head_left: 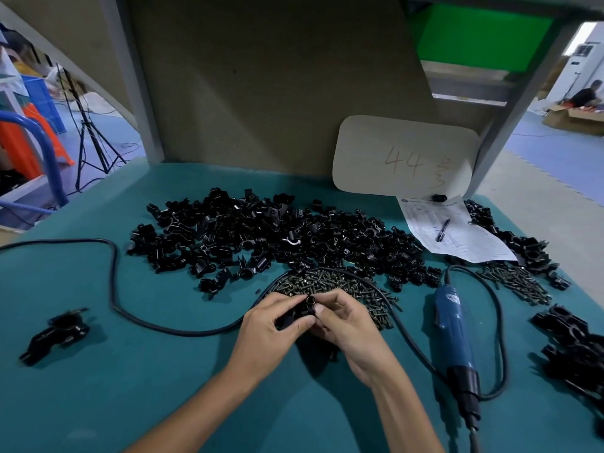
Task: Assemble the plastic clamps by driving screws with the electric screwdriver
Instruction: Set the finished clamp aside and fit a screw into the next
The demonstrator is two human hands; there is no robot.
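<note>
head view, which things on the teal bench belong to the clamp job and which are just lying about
Job: black plastic clamp piece pinched by left hand and right hand; pile of black plastic clamp parts; heap of dark metal screws; blue electric screwdriver.
Lying about: white printed sheet; black pen; beige card marked 44.

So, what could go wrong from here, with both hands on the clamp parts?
1. The right hand and left hand both pinch the clamp parts; reaching for the electric screwdriver may let them slip apart.
2. The cord arcs over the screw pile; lifting the tool could scatter screws.
</note>
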